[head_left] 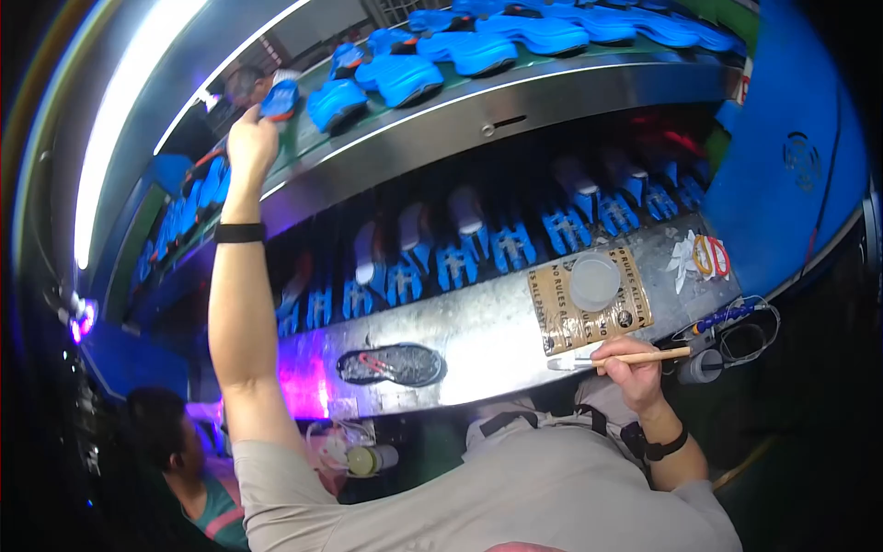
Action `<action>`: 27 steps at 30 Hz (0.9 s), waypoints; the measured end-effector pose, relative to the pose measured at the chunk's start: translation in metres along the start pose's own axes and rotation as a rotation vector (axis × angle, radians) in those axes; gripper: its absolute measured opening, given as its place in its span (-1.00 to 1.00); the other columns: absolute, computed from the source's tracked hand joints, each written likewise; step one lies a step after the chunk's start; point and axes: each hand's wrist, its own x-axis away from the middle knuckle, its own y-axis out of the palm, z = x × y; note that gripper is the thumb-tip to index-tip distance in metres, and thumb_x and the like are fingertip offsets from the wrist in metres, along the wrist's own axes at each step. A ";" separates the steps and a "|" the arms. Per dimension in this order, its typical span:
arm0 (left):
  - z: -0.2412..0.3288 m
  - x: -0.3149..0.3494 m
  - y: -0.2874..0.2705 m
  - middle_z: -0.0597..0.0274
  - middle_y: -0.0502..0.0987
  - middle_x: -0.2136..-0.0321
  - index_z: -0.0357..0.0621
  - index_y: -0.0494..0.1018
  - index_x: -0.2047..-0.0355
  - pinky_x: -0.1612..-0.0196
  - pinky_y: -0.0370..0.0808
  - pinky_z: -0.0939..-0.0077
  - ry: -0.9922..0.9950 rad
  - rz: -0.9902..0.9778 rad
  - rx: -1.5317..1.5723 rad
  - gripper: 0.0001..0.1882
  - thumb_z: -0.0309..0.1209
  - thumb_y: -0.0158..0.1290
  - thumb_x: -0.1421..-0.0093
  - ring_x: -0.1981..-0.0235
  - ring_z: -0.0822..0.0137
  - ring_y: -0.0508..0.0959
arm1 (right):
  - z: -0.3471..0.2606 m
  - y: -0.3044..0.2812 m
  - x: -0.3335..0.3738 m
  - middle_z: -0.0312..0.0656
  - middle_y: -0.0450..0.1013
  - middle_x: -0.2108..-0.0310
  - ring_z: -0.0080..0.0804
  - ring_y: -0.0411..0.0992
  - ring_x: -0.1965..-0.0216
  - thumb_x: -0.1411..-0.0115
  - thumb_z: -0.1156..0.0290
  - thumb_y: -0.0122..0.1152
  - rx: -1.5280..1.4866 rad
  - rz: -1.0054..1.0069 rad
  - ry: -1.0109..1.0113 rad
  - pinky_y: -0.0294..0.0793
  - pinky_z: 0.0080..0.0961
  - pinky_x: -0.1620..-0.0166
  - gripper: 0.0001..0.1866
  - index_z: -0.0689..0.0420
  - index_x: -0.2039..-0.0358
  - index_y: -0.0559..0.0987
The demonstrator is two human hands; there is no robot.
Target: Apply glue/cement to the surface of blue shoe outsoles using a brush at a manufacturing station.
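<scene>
My left hand [251, 145] is stretched far up to the left, its fingers closed at the edge of a blue shoe sole [280, 99] over the upper belt. More blue soles [399, 79] lie in rows along that belt. Low on the right, my right hand [633, 373] grips a brush [658, 356] by its wooden handle, with the pale bristle end pointing left just above the metal bench. A dark shoe sole [391, 365] with a reddish mark lies flat on the bench, apart from both hands. Near the brush, a round translucent tub [595, 281] stands on a brown printed wrapped pad [552, 313].
Under the belt's metal edge [552, 103], a lower level holds a row of blue-and-grey shoe parts [511, 247]. Rubber bands [710, 257] and white scraps lie at the bench's right end, near a blue machine panel [800, 166]. Another person [170, 432] is at lower left.
</scene>
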 end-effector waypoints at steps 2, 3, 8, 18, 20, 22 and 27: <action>-0.012 -0.024 0.007 -0.34 0.56 0.12 -0.33 0.47 -0.06 -0.08 0.45 0.01 0.091 -0.022 -0.124 -0.53 -0.37 -0.03 -0.16 0.07 -0.31 0.53 | 0.010 0.004 -0.002 -0.17 0.51 0.46 -0.51 0.46 0.42 -0.24 0.29 0.22 -0.019 0.009 0.057 0.42 -0.58 0.32 -0.72 0.30 0.30 0.63; -0.005 -0.020 0.019 -0.35 0.55 0.11 -0.28 0.49 -0.02 -0.07 0.45 -0.02 0.155 -0.089 -0.229 -0.57 -0.37 -0.02 -0.16 0.08 -0.30 0.53 | -0.001 -0.010 0.014 -0.17 0.51 0.46 -0.51 0.46 0.42 -0.24 0.29 0.22 -0.008 0.031 0.086 0.42 -0.58 0.32 -0.72 0.30 0.30 0.63; -0.006 -0.061 0.043 -0.12 0.41 -0.01 -0.09 0.44 -0.05 -0.02 0.48 -0.09 0.195 -0.191 -0.593 -0.60 -0.38 0.02 -0.18 -0.09 -0.12 0.44 | 0.011 -0.020 -0.003 -0.16 0.54 0.45 -0.51 0.48 0.45 -0.21 0.39 0.20 -0.001 0.075 0.125 0.46 -0.58 0.33 -0.79 0.30 0.32 0.64; -0.035 -0.069 0.054 -0.06 0.53 0.34 -0.22 0.54 0.28 0.21 0.50 0.06 0.483 -0.005 -0.427 -0.86 -0.42 0.10 -0.18 0.27 -0.10 0.56 | 0.016 -0.031 -0.011 -0.15 0.55 0.44 -0.45 0.48 0.43 -0.14 0.51 0.21 0.031 0.049 0.153 0.46 -0.52 0.32 -0.86 0.27 0.32 0.66; -0.015 -0.055 0.021 -0.15 0.56 0.33 -0.28 0.54 0.23 0.19 0.51 0.07 0.380 0.055 -0.253 -0.72 -0.42 0.26 -0.06 0.26 -0.14 0.58 | 0.018 -0.034 -0.012 -0.14 0.55 0.44 -0.43 0.48 0.42 -0.15 0.48 0.22 0.067 0.044 0.115 0.44 -0.50 0.32 -0.85 0.26 0.32 0.66; -0.005 -0.030 -0.014 -0.14 0.56 0.34 -0.26 0.57 0.17 0.18 0.50 0.11 0.382 0.060 -0.209 -0.69 -0.39 0.26 -0.08 0.28 -0.12 0.58 | 0.013 -0.037 -0.017 -0.13 0.56 0.42 -0.42 0.49 0.39 -0.16 0.46 0.23 0.089 0.032 0.120 0.45 -0.49 0.29 -0.85 0.26 0.31 0.66; 0.057 0.062 -0.106 0.10 0.53 0.40 -0.31 0.59 0.19 0.27 0.43 0.41 0.369 -0.129 -0.080 -0.72 -0.39 0.26 -0.13 0.41 0.19 0.53 | 0.010 -0.044 -0.035 -0.12 0.59 0.35 -0.38 0.54 0.35 -0.22 0.47 0.20 0.332 0.119 0.003 0.49 -0.45 0.26 -0.84 0.27 0.25 0.63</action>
